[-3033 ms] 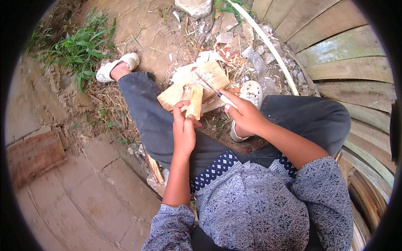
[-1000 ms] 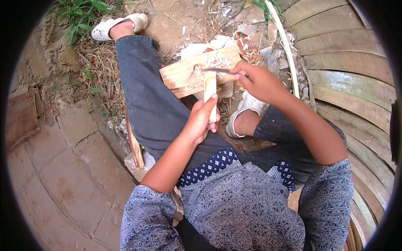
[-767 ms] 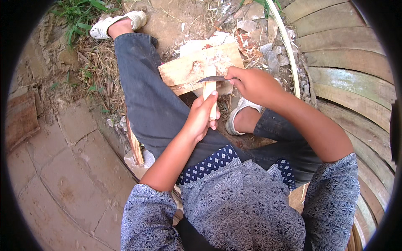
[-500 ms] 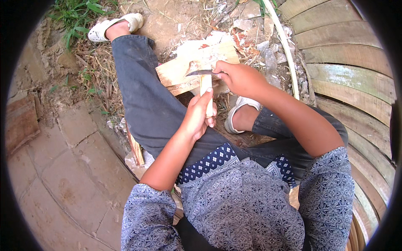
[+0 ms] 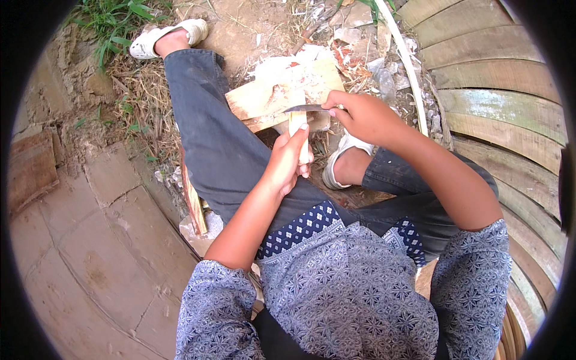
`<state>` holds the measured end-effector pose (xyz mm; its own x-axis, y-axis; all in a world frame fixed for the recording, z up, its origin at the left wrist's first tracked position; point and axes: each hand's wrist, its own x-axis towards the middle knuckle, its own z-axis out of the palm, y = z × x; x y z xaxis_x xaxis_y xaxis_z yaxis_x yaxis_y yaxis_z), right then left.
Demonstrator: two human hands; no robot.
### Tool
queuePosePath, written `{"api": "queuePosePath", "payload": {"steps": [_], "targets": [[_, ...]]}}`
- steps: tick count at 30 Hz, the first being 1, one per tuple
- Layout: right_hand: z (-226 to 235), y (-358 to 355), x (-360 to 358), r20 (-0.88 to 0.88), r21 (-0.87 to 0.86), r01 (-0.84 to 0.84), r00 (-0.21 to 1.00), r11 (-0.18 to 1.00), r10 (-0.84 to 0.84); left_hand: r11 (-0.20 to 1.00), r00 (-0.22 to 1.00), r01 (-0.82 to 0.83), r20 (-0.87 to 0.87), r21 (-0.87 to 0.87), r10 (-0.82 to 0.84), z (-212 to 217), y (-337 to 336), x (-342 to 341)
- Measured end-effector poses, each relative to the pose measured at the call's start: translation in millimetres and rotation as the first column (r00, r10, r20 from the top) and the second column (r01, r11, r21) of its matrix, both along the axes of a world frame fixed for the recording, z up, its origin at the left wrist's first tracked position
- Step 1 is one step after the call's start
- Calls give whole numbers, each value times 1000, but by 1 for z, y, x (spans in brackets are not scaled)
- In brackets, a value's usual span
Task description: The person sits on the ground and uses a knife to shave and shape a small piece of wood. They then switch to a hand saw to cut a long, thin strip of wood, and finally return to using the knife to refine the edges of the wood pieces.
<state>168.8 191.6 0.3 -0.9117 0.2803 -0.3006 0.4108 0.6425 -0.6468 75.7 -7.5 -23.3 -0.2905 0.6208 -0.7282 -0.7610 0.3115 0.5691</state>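
Observation:
My left hand (image 5: 289, 157) is wrapped round the lower part of a pale wooden stick (image 5: 297, 122), its thumb lying along the wood. The stick points away from me, and its far end lies over a flat wooden board (image 5: 249, 101) on the ground. In my right hand (image 5: 360, 115) is a knife (image 5: 305, 108) with a dark, slightly curved blade. The blade lies crosswise over the stick, just beyond my left thumb, with its tip pointing left. My right fingers hide most of the knife's handle.
Pale shavings (image 5: 312, 54) and reddish scraps lie around the board. A long pale strip (image 5: 405, 66) runs along the right, beside a curved wall of wooden slats (image 5: 492, 78). Paving slabs (image 5: 96, 252) cover the left, with grass (image 5: 114, 24) at the far left.
My right hand and the knife have shifted a little to the right and towards me along the stick. My left hand keeps its hold, and the view has shifted slightly.

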Motion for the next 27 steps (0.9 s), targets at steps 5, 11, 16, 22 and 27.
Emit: {"api": "queuePosePath", "payload": {"steps": [5,11,16,22,27], "targets": [[11,-5,4,58,76,-15,998,997,11,1000,1000,6,-5,4,-6,0,-2,1],[6,-5,-6,83,121,-7,997,993,-3,999,997,38,-69,-26,-40,-2,2,2],[-6,-4,-13,80,144,17,996,989,-29,999,998,24,-51,-29,-25,2,5,4],[-5,-7,-19,126,168,20,991,986,-42,1000,1000,-16,-20,-8,16,-1,8,9],[-6,-14,-23,123,188,60,989,980,-84,996,996,-89,-25,-18,89,1,17,18]]}}
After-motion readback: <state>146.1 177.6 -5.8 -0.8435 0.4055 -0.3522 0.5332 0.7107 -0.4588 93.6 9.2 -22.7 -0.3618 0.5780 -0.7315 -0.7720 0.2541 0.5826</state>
